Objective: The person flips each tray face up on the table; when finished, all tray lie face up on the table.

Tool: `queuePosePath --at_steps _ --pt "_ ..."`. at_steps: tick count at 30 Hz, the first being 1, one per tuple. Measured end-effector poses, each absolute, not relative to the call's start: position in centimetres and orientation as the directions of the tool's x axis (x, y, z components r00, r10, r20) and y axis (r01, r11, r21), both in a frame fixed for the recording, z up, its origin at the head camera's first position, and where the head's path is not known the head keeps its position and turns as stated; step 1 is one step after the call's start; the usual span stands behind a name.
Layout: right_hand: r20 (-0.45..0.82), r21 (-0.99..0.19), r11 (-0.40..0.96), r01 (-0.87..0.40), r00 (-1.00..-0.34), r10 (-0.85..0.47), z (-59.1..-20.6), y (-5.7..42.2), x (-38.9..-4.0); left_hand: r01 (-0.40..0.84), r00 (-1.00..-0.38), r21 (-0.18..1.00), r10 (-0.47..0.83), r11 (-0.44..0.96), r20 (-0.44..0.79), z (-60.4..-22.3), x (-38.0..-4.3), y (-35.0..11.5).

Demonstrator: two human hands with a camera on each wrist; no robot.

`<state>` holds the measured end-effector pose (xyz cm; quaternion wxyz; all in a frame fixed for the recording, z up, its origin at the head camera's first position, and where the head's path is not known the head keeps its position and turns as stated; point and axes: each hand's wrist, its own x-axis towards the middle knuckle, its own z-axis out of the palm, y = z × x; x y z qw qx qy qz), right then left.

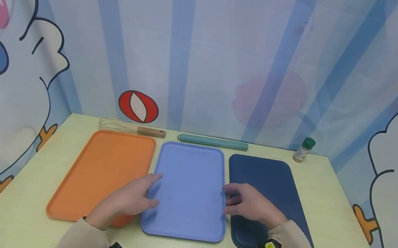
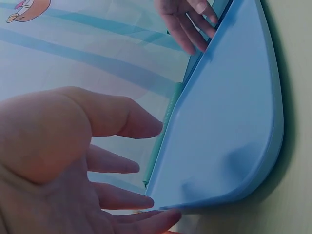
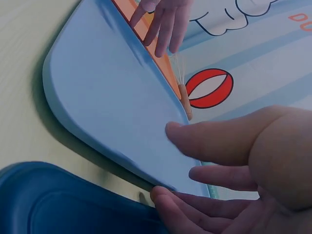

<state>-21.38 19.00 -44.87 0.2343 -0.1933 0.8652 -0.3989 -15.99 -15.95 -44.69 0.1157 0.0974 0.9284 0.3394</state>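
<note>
I have the blue tray (image 1: 187, 192) lying flat in the middle of the worktop (image 1: 32, 184), between both hands. The left hand (image 1: 133, 195) is at its left edge, thumb and fingers spread wide; the right hand (image 1: 250, 203) is at its right edge, also wide, holding nothing. I can't tell whether any fingertips touch the rim. The orange tray (image 1: 109, 166) lies left, the navy tray (image 1: 263, 174) right. At the far edge I see a whisk (image 1: 150, 132), a teal rod (image 1: 215, 142) and a green-capped jar (image 1: 302, 151).
</note>
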Motion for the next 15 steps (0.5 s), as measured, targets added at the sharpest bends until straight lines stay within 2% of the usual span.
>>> queuePosePath --at_steps 10,15 --pt "-0.167 -0.741 0.636 -0.214 -0.859 -0.483 -44.9 21.4 -21.9 0.136 -0.969 0.729 0.245 0.671 -0.044 -45.1 -15.7 -14.1" --pt "-0.148 -0.725 0.653 -0.219 -0.876 -0.459 -45.1 22.7 -22.2 0.172 -0.956 0.784 0.293 0.596 -0.013 -45.3 -15.6 -12.8"
